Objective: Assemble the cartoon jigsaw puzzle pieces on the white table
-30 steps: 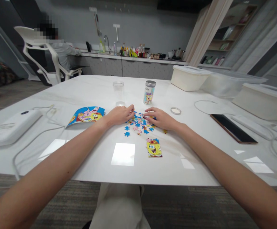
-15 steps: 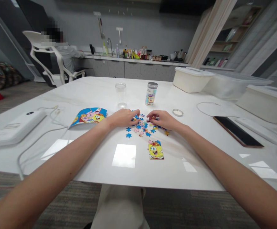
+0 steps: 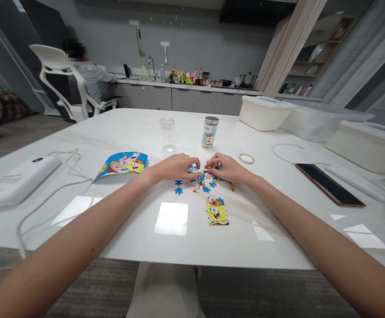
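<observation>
Loose jigsaw puzzle pieces [image 3: 206,189], mostly blue, pink and yellow, lie in a heap in the middle of the white table. Over the heap's left side is my left hand [image 3: 179,167], thumb and forefinger apart with pieces showing between them. My right hand [image 3: 227,168] is at the heap's right side, its fingertips closed in a pinch on what looks like a small puzzle piece [image 3: 206,171]. Nearer me lies a joined block of puzzle [image 3: 217,212] with a yellow cartoon face. Left of my left hand, a curled picture sheet [image 3: 122,164] shows cartoon figures.
Behind the heap stand a clear jar [image 3: 167,134] and a lidded printed can [image 3: 209,133]; a ring-shaped lid [image 3: 247,158] lies to the right. A phone [image 3: 328,184], cables, a white device [image 3: 20,181] and storage boxes [image 3: 265,114] flank the table. A person [image 3: 91,79] sits back left.
My left hand's thumb and forefinger have shifted slightly right, closer to my right hand. The right hand stays at the heap. The whole view has tilted a little.
</observation>
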Tool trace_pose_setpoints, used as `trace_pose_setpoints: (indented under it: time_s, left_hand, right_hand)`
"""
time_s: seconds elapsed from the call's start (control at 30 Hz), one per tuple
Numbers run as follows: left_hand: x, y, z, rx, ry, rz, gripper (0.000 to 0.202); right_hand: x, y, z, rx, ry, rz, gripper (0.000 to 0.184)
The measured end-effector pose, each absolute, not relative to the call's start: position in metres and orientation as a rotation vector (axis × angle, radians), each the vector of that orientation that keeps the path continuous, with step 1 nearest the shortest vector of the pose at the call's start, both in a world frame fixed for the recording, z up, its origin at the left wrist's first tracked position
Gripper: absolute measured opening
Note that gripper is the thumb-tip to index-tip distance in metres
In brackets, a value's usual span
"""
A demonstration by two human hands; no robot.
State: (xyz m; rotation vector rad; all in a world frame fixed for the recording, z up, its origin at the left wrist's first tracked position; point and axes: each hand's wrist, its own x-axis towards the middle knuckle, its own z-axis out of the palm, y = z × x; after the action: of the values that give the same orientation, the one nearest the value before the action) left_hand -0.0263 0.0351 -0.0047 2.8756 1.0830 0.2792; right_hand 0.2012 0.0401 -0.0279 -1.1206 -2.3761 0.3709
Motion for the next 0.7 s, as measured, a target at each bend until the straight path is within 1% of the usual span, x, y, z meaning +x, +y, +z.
trace_pose_setpoints:
  time_s: [0.17, 0.33, 0.5, 0.6, 0.7]
  left_hand:
    - [-0.0211, 0.0278, 0.0004, 2.719, 0.95, 0.284, 0.04]
    - [-0.0195, 0.0283, -0.0019, 2.655, 0.955, 0.263, 0.033]
    - [-0.0238, 0.0334, -0.0017, 2.716, 0.961, 0.295, 0.025]
    - [-0.0252, 0.0347, -0.0013, 2.696, 0.953, 0.318, 0.027]
    - [-0.0236, 0.0337, -0.001, 2.643, 0.939, 0.294, 0.032]
  right_hand:
    - [0.2001, 0.0402, -0.026, -1.136, -2.414, 0.403, 0.01]
    - [0.2007, 0.0408, -0.0254, -1.114, -2.422, 0.449, 0.006]
    - [0.2013, 0.0389, -0.0239, -1.195, -2.377, 0.55, 0.009]
    - [0.2006, 0.0376, -0.0222, -1.21, -2.401, 0.482, 0.014]
    - [0.1986, 0.0359, -0.0197, -1.184, -2.461, 0.446, 0.009]
